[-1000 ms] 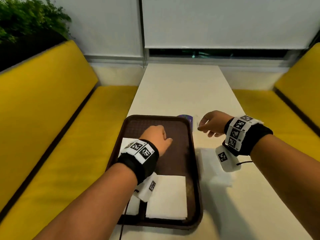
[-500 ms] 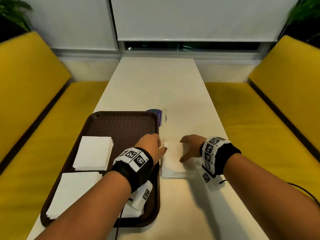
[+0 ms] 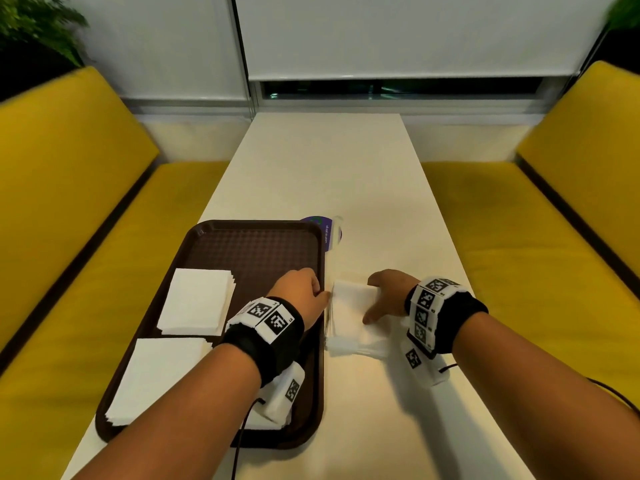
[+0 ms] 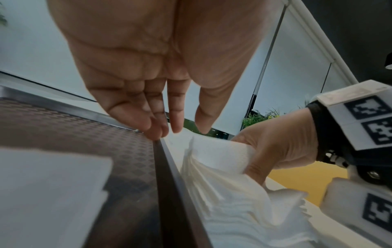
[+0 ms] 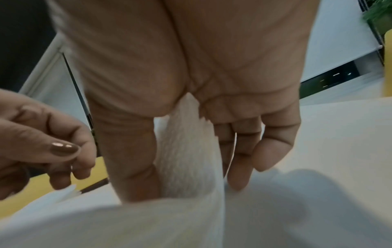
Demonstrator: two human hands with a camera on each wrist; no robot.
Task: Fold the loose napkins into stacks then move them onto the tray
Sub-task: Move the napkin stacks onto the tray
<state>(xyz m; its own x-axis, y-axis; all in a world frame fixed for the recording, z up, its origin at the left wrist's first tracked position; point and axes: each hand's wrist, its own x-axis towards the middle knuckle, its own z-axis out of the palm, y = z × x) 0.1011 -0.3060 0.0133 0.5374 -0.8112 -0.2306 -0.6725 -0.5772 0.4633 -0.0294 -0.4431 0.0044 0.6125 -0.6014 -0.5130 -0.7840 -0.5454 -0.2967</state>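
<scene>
Head view | right hand (image 3: 384, 295) is pinching napkin pile (image 3: 349, 317) on table (image 3: 329, 174), just right of tray (image 3: 256, 244) | left hand (image 3: 300, 295) is hovering relaxed, holding nothing | risk: fanned layers slipping, scattering during the fold

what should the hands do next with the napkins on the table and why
Probably bring the left hand onto the lifted napkin pile to square it: the right hand grips one edge, the layers fan out loose, and the pile sits off the tray.

Left hand (image 3: 302, 293) loose, fingers extended down; right hand (image 3: 388, 293) grip pinching, thumb opposing fingers.
</scene>
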